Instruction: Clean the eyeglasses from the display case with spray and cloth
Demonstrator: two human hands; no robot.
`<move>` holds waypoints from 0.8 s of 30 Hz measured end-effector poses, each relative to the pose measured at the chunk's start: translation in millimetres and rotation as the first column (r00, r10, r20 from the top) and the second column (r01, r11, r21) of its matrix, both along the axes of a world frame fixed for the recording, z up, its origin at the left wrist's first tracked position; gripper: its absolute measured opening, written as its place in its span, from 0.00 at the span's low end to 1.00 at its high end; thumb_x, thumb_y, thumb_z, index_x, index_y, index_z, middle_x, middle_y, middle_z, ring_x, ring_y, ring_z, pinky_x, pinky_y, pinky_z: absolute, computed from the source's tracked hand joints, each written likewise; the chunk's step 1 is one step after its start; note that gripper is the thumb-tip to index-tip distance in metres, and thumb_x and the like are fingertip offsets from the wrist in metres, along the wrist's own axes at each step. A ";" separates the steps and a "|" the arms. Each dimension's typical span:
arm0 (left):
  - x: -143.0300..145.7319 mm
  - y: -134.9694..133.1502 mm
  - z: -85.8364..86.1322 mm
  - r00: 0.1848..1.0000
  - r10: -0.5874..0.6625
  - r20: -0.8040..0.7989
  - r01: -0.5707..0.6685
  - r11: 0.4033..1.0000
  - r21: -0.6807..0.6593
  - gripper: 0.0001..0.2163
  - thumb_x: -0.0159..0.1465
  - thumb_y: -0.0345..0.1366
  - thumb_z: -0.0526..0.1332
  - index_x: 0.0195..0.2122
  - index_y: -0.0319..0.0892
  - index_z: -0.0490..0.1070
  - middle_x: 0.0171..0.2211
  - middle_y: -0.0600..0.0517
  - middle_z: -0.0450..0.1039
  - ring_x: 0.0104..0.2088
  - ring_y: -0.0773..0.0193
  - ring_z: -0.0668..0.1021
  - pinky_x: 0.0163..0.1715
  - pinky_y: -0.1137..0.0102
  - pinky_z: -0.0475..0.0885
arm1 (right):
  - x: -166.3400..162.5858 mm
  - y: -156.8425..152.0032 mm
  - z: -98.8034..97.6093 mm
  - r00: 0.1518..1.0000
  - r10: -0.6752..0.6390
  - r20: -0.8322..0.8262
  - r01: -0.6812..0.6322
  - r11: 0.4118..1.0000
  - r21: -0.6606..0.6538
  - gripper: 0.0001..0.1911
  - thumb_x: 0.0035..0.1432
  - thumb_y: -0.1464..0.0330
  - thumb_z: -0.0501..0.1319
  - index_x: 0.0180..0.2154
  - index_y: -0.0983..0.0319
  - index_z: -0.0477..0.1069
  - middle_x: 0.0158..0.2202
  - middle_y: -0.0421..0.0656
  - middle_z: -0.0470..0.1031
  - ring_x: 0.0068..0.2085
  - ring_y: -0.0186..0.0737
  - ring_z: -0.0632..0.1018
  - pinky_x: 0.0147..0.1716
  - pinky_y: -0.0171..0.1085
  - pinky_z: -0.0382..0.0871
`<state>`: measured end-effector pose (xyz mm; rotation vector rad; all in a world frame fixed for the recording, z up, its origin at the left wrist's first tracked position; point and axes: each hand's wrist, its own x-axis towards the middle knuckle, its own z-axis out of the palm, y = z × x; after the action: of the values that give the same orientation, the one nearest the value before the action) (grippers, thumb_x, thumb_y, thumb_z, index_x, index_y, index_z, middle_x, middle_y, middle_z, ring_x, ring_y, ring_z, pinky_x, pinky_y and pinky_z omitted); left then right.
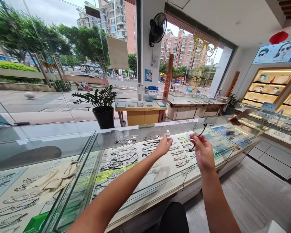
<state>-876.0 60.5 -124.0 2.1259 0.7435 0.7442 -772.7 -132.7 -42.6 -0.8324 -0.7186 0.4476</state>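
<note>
My left hand (164, 145) is closed around a small white spray bottle (168, 134), whose top sticks up above the fingers. To its right, my right hand (203, 149) pinches a pair of dark-framed eyeglasses (203, 130) by thumb and fingers, raised over the counter. One temple of the glasses reaches up and to the right; the lenses are hard to make out. A gap separates the bottle from the glasses. Below both hands lies the glass display case (145, 191), with rows of eyeglasses (122, 158) inside it.
A beige cloth (60, 179) lies on the left display case. Behind the counter stand a potted plant (103, 110) and a wooden display table (142, 113). An open brown case or stand (241, 116) sits farther right on the counter. A wall fan (157, 28) hangs between the windows.
</note>
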 end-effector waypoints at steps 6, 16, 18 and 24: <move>-127.0 34.1 23.0 0.912 -0.028 0.408 0.136 0.962 -0.239 0.20 0.65 0.46 0.65 0.55 0.49 0.65 0.39 0.53 0.69 0.39 0.62 0.74 0.38 0.68 0.76 | -37.0 47.2 -5.7 0.994 0.112 -0.002 -0.112 0.994 -0.017 0.16 0.52 0.57 0.80 0.38 0.57 0.82 0.42 0.43 0.85 0.49 0.42 0.82 0.56 0.43 0.71; -311.2 79.3 20.1 0.830 0.147 0.538 0.198 0.824 -0.531 0.35 0.58 0.77 0.56 0.23 0.45 0.60 0.17 0.60 0.53 0.17 0.71 0.55 0.14 0.75 0.49 | -162.6 161.3 -25.3 0.898 0.414 0.151 -0.397 0.908 -0.130 0.17 0.52 0.52 0.76 0.33 0.59 0.84 0.37 0.43 0.79 0.43 0.43 0.77 0.50 0.41 0.71; -323.0 84.9 14.8 0.813 0.134 0.567 0.243 0.807 -0.538 0.36 0.58 0.78 0.53 0.19 0.46 0.57 0.13 0.60 0.49 0.14 0.71 0.52 0.12 0.73 0.50 | -190.4 187.1 -27.6 0.864 0.454 0.217 -0.430 0.890 -0.148 0.18 0.52 0.51 0.76 0.31 0.59 0.82 0.36 0.42 0.76 0.42 0.42 0.75 0.46 0.40 0.71; -333.5 88.9 10.0 0.754 0.091 0.651 0.362 0.769 -0.527 0.38 0.61 0.78 0.46 0.15 0.47 0.54 0.09 0.60 0.43 0.10 0.72 0.51 0.14 0.71 0.51 | -244.7 239.2 -49.4 0.791 0.515 0.329 -0.476 0.857 -0.199 0.24 0.51 0.46 0.74 0.27 0.58 0.73 0.33 0.39 0.71 0.35 0.38 0.70 0.40 0.38 0.68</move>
<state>-1209.5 149.4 -114.0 1.1610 0.3483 0.9130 -1017.4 106.5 -92.0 -0.8324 -1.2944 0.8209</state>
